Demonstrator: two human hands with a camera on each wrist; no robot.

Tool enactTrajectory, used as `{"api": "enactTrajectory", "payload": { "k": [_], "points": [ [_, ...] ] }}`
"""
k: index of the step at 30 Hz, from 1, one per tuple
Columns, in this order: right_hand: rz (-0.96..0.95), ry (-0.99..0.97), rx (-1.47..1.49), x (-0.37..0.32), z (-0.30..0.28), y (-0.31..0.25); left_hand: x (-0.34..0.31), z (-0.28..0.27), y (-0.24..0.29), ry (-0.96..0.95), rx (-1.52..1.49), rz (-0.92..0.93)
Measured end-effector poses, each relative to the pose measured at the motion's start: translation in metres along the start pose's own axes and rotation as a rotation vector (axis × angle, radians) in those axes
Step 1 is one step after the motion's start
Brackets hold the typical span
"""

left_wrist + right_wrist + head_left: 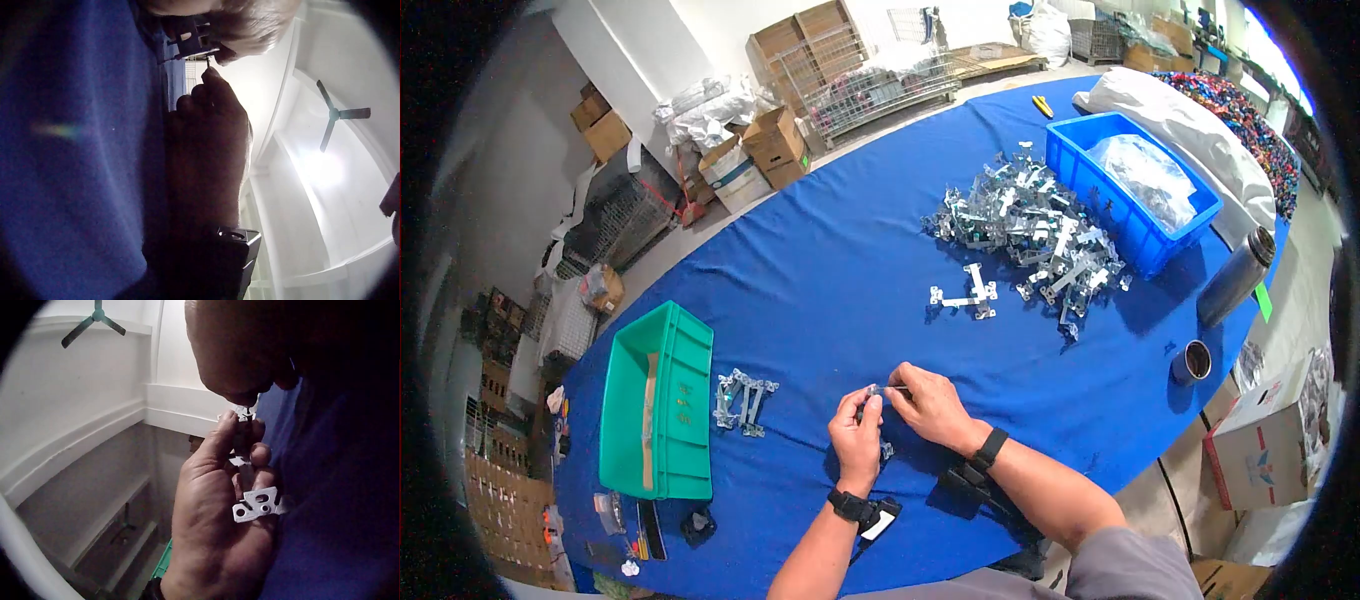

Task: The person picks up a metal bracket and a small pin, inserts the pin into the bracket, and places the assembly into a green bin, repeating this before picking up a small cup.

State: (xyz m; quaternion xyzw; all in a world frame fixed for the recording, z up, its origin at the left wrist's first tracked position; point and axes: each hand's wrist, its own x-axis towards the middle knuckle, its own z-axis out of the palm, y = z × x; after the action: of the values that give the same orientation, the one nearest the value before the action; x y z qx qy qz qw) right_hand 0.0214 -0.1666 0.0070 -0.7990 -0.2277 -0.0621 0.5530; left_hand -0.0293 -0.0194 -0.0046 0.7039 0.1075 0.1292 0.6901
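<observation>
My left hand (858, 440) grips a metal bracket (257, 504), which lies lengthwise along the palm and curled fingers in the right wrist view. Its near end plate has round and oval holes. My right hand (938, 408) meets the far end of that bracket, thumb and forefinger pinching a thin pin-like piece (208, 62). What the piece is, I cannot tell. Both hands are over the blue cloth near my body. Left of them lies a small group of similar brackets (745, 402), and two loose ones (972, 294) lie farther forward.
A large pile of brackets (1025, 225) spreads at the back right, against a blue bin (1090, 190) with a plastic bag inside. At left stands a green bin (690, 400). A steel flask (1238, 278) and a cup (1191, 364) stand near the right edge.
</observation>
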Motion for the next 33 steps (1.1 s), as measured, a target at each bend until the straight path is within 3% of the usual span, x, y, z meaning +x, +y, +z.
{"api": "enactTrajectory", "payload": {
  "k": [8,26,33],
  "points": [
    [-0.005,0.000,-0.004,0.000,-0.002,-0.004,-0.003,0.006,0.009,0.032,-0.162,-0.004],
    [-0.051,-0.017,-0.198,-0.002,0.002,0.006,-0.004,0.003,0.008,0.003,-0.009,0.012],
    [-0.040,0.051,-0.064,-0.002,0.001,-0.004,-0.005,0.002,0.012,-0.004,-0.045,-0.072]
  ]
}}
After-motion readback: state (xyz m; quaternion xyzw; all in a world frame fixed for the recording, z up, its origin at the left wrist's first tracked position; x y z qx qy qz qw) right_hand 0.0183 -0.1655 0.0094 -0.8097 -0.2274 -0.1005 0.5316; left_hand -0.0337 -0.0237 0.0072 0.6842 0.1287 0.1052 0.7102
